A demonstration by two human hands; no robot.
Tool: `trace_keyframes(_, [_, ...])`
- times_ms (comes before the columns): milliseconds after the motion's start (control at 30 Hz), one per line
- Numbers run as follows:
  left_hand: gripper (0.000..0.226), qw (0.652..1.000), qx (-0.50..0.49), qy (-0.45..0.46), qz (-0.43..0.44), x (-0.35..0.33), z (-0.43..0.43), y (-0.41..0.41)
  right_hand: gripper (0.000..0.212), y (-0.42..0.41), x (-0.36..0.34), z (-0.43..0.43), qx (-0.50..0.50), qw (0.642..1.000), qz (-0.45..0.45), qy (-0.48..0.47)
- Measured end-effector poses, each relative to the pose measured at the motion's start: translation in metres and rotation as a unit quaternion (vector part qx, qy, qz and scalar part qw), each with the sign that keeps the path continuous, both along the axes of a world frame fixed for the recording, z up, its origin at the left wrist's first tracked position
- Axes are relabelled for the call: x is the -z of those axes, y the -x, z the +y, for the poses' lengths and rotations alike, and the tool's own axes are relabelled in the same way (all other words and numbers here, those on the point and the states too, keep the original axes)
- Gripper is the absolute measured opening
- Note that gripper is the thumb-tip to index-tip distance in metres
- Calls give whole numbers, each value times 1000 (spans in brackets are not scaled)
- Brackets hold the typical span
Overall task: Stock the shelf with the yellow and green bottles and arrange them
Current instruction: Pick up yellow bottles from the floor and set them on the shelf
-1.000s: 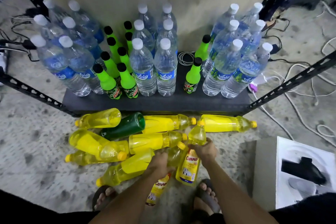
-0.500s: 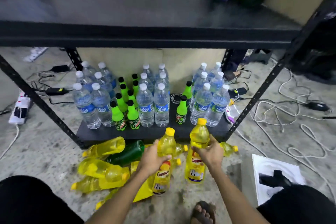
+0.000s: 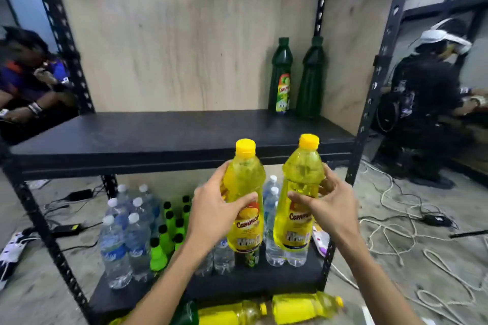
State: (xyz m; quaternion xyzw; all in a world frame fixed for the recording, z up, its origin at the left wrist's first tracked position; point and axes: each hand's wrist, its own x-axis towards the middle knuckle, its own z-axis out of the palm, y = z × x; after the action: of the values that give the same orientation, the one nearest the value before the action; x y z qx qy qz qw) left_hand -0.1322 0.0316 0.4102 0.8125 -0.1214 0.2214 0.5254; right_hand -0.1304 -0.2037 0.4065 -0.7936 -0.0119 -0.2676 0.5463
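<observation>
**Two yellow bottles held before the shelf**

At lower centre, the left hand [image 3: 214, 208] is wrapped around one yellow bottle [image 3: 245, 192]; to its right, the right hand [image 3: 327, 203] is closed on the second yellow bottle [image 3: 299, 190]. Both are held upright before the shelf [image 3: 169, 137]. The green bottles [image 3: 295, 79] at upper right could be toppled if crowded.

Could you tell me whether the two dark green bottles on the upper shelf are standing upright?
Upright: both green bottles stand on the shelf, caps up.
</observation>
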Motion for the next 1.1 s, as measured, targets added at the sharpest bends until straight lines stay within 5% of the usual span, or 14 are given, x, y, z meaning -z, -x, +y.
trace_keyframes(333, [74,978,56,112,-167,-131,-50,-73,62,-41,-136,-25,62,986,-156,9])
trace_keyframes(533, [78,979,-9,59,-195,-158,-87,-159,79,-108,-163,-39,127,978,-164,24])
trace_keyframes(700, [76,985,-43,36,-166,-164,-117,-228,88,-167,-167,-49,193,972,-135,16])
trace_keyframes(900, [72,990,-33,47,-129,-164,-145,-294,69,-221,-171,-61,207,975,-84,-17])
trace_keyframes(1100, [65,995,-33,44,-84,-176,-166,-330,84,-254,-173,-65,207,975,-75,-7])
